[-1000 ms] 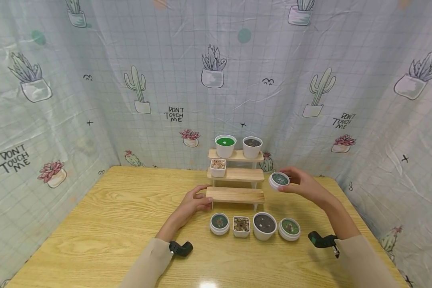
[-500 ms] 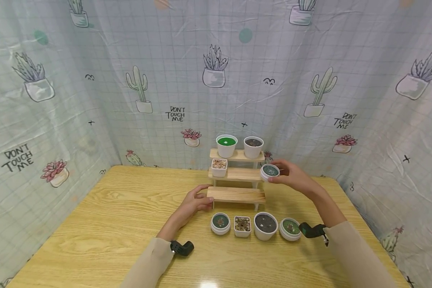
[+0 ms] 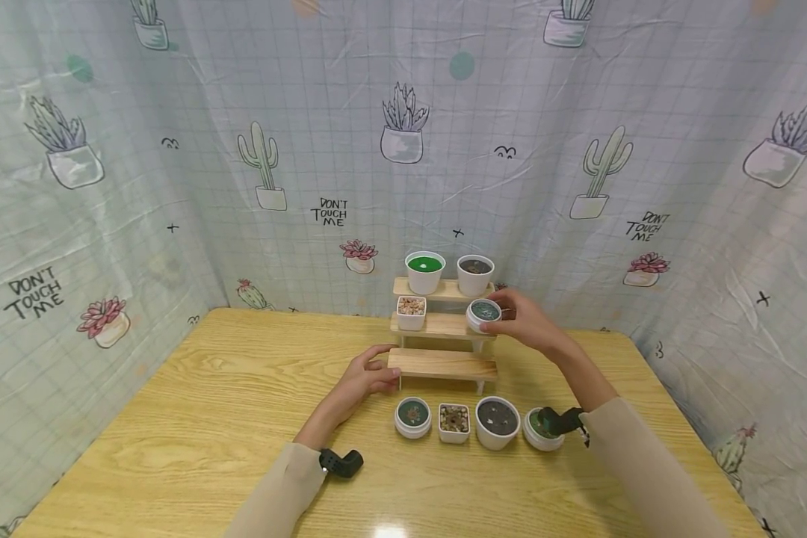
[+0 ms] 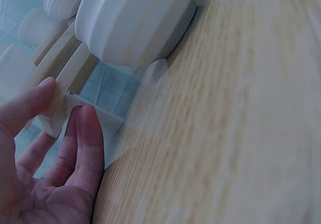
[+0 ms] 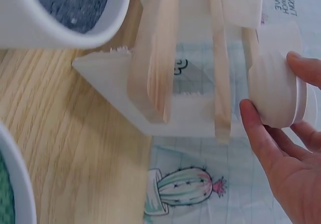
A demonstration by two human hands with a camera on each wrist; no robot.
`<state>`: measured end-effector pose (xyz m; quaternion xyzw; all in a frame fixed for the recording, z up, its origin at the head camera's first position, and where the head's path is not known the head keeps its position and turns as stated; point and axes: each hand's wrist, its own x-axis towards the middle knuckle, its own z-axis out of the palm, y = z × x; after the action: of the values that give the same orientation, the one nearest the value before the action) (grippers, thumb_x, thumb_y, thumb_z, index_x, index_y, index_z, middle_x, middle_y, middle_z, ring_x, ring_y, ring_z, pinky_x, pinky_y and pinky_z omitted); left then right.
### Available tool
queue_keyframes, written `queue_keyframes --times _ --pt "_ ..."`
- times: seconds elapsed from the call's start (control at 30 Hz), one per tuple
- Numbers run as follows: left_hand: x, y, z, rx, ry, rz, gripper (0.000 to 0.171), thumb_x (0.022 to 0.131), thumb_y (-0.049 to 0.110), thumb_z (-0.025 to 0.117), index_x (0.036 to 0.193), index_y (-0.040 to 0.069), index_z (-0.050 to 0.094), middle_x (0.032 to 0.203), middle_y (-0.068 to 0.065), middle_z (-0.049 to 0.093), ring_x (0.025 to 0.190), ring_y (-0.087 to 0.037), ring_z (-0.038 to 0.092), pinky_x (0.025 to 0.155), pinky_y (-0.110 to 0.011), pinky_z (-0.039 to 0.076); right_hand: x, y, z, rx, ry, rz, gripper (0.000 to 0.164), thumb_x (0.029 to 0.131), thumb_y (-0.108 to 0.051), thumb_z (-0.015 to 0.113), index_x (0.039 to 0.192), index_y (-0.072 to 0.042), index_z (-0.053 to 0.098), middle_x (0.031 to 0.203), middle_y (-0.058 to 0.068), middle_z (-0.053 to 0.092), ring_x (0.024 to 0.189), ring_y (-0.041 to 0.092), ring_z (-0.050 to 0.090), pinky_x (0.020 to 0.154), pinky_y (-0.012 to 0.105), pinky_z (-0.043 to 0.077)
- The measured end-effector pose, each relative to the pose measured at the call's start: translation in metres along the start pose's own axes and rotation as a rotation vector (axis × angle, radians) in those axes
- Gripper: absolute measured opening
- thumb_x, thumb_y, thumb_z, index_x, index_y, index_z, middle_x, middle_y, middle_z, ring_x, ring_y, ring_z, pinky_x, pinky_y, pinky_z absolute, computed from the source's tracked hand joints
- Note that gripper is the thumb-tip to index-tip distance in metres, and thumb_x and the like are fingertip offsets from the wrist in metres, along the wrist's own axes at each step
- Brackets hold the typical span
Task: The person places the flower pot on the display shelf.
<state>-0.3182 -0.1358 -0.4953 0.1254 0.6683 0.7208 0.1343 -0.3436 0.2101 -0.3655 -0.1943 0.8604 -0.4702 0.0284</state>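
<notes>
My left hand [image 3: 362, 382] grips the left end of the lowest step of a three-tier wooden display stand [image 3: 444, 363]. In the left wrist view the thumb lies on the plank [image 4: 75, 71], with fingers around its end by the white leg [image 4: 98, 111]. My right hand [image 3: 534, 326] holds a small round white pot [image 3: 479, 320] with a dark teal filling, between thumb and fingers. This pot is upright at the right end of the middle step; in the right wrist view its base [image 5: 256, 78] faces the planks, close to them.
A green-filled pot [image 3: 424, 278] and a dark-filled pot [image 3: 474, 281] stand on the top step. A square pebble pot [image 3: 411, 319] sits middle-left. In front are a teal pot [image 3: 413, 427], square pot [image 3: 453, 436], larger dark pot [image 3: 496, 437] and green pot [image 3: 542, 439]. A curtain [image 3: 309, 149] hangs behind.
My right hand has carried the small round pot leftward and slightly up, from beside the stand to the right end of the middle step. The left hand has kept its hold.
</notes>
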Motion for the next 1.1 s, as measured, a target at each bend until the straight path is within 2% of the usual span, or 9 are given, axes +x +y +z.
queue_keyframes --times 0.27,0.5,0.73,1.1 --pt "0.001 0.000 0.000 -0.005 0.002 -0.002 0.066 0.097 0.012 0.071 0.155 0.010 0.040 0.099 -0.010 0.068 0.088 -0.019 0.071 0.082 -0.031 0.062 0.013 -0.006 0.018 -0.007 -0.019 -0.023 0.064 0.090 -0.017 0.080 0.142 0.004 0.049 0.132 0.026 0.060 0.115 0.034 0.064 0.092 0.032 0.054" --pt "0.001 -0.001 0.000 -0.005 0.002 0.000 0.065 0.097 0.011 0.071 0.155 0.010 0.041 0.099 -0.010 0.068 0.087 -0.018 0.072 0.081 -0.031 0.062 0.021 -0.011 0.033 -0.014 0.005 0.001 0.065 0.088 -0.019 0.082 0.141 0.001 0.051 0.131 0.023 0.061 0.114 0.033 0.064 0.095 0.038 0.055" --pt "0.000 -0.001 0.000 -0.013 -0.001 0.006 0.065 0.097 0.010 0.070 0.155 0.009 0.040 0.098 -0.011 0.068 0.087 -0.018 0.071 0.081 -0.030 0.062 0.023 -0.014 0.041 -0.005 0.029 0.006 0.063 0.088 -0.019 0.082 0.139 0.001 0.053 0.131 0.022 0.063 0.117 0.033 0.063 0.101 0.043 0.053" --pt "0.000 -0.001 0.001 -0.017 0.003 0.009 0.064 0.097 0.009 0.070 0.155 0.008 0.040 0.096 -0.009 0.068 0.087 -0.018 0.071 0.081 -0.031 0.063 0.027 -0.014 0.049 -0.046 0.051 0.039 0.063 0.089 -0.025 0.082 0.141 -0.002 0.054 0.132 0.020 0.064 0.119 0.033 0.063 0.103 0.047 0.054"
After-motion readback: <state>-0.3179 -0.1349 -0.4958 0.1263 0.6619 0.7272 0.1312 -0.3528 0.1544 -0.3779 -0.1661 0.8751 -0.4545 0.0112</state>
